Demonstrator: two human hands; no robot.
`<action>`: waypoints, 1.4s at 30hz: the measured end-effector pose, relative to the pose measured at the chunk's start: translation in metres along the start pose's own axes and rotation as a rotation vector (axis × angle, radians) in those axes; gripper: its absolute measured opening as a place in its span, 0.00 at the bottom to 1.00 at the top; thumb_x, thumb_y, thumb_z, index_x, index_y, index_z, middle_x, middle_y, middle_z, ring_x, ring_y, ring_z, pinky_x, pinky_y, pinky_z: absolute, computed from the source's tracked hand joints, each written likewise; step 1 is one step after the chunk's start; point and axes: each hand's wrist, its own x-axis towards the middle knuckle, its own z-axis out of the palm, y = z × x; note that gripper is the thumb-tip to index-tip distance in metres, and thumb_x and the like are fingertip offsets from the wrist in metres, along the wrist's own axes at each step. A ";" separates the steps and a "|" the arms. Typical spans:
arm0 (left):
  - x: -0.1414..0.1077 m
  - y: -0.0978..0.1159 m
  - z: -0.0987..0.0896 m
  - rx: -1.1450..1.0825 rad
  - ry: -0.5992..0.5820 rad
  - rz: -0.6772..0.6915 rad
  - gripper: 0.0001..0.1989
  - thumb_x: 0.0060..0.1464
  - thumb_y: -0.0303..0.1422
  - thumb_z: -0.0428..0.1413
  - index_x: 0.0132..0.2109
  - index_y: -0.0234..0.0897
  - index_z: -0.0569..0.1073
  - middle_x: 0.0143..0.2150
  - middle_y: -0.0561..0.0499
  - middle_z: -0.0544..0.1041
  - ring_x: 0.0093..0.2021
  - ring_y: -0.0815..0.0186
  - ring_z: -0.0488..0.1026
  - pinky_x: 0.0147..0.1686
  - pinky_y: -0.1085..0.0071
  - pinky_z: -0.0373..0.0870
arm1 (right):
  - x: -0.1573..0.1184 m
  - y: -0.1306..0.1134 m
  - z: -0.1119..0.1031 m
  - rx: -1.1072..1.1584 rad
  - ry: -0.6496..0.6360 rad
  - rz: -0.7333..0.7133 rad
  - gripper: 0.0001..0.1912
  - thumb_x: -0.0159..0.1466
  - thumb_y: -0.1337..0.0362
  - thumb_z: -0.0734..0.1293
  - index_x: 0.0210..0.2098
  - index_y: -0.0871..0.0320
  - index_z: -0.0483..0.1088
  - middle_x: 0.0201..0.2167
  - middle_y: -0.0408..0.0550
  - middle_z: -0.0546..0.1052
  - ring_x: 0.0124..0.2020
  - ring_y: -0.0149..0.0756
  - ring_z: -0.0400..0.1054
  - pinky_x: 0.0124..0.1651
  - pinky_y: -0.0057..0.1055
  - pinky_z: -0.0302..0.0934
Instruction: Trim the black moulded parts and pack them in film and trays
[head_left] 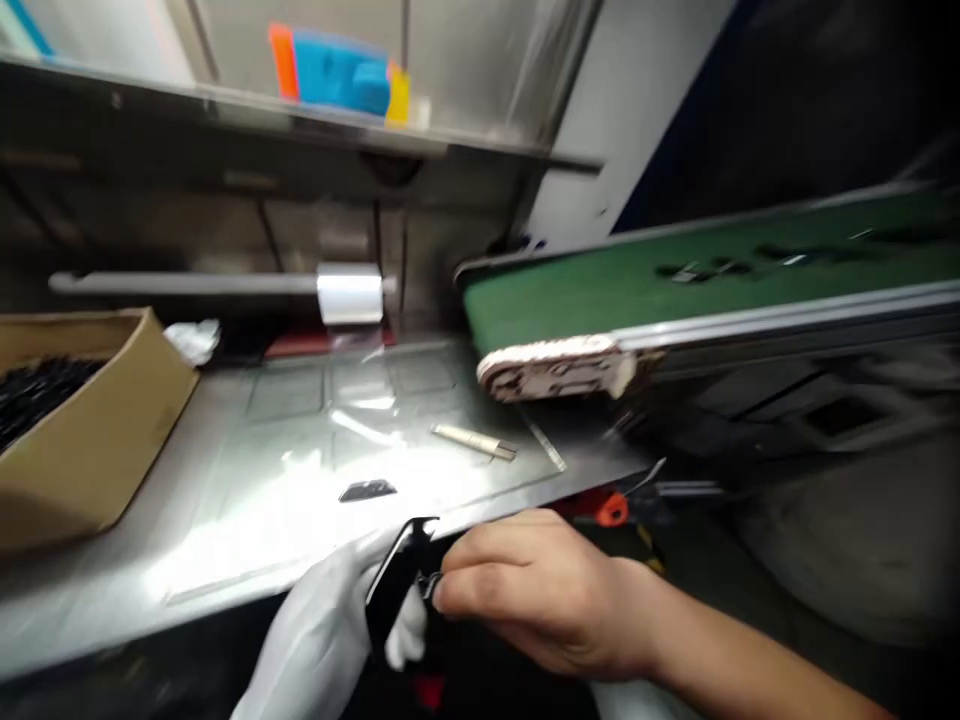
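My left hand (319, 620), in a white glove, is closed around a flat, glossy black part (388, 590) at the front edge of the table. Its gloved fingertips show on the far side of the part. Bare and pinched, my right hand (532, 585) is right beside the part's right side. A small, thin, shiny piece (429, 585) shows at the right fingertips, too blurred to name. On the table just beyond the hands lies a small dark flat piece (367, 490).
A cardboard box (97, 450) of black parts stands at left. A slim beige tool (472, 440) lies on the metal table (247, 480). A green conveyor belt (570, 295) carrying dark pieces runs along the right. A white roll (350, 293) hangs on a rod under a shelf.
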 end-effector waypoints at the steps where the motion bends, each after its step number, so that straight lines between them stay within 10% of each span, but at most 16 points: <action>1: -0.003 -0.010 -0.002 -0.060 -0.037 -0.064 0.32 0.69 0.54 0.43 0.39 0.35 0.82 0.23 0.45 0.78 0.22 0.63 0.74 0.24 0.68 0.72 | -0.004 -0.005 0.011 0.027 -0.027 -0.010 0.12 0.74 0.70 0.60 0.48 0.62 0.74 0.39 0.50 0.81 0.38 0.32 0.75 0.37 0.25 0.65; 8: -0.031 -0.075 -0.012 -0.529 -0.203 -0.150 0.27 0.72 0.43 0.43 0.63 0.29 0.72 0.24 0.44 0.82 0.19 0.63 0.78 0.15 0.76 0.70 | -0.037 0.006 0.044 0.170 -0.192 0.066 0.14 0.75 0.72 0.58 0.51 0.62 0.75 0.40 0.51 0.80 0.38 0.33 0.73 0.37 0.28 0.63; 15: -0.035 -0.090 0.004 -0.569 -0.135 -0.079 0.25 0.73 0.40 0.43 0.65 0.30 0.70 0.28 0.46 0.83 0.22 0.65 0.79 0.19 0.76 0.71 | -0.069 0.006 0.067 0.420 0.010 0.214 0.12 0.70 0.75 0.66 0.52 0.61 0.73 0.46 0.54 0.80 0.46 0.34 0.75 0.46 0.27 0.70; 26: -0.028 -0.095 0.005 -0.501 -0.012 -0.142 0.26 0.72 0.45 0.45 0.62 0.34 0.74 0.26 0.50 0.79 0.21 0.68 0.75 0.21 0.76 0.69 | -0.081 -0.013 0.119 1.104 0.283 0.983 0.15 0.73 0.52 0.66 0.41 0.58 0.74 0.31 0.43 0.78 0.28 0.26 0.72 0.30 0.21 0.67; 42: -0.037 -0.098 -0.010 -0.616 0.045 -0.146 0.29 0.69 0.52 0.46 0.59 0.33 0.76 0.29 0.47 0.82 0.23 0.66 0.78 0.21 0.77 0.71 | -0.058 -0.016 0.133 1.226 0.289 1.026 0.10 0.71 0.57 0.69 0.41 0.58 0.74 0.28 0.42 0.79 0.24 0.26 0.72 0.25 0.20 0.66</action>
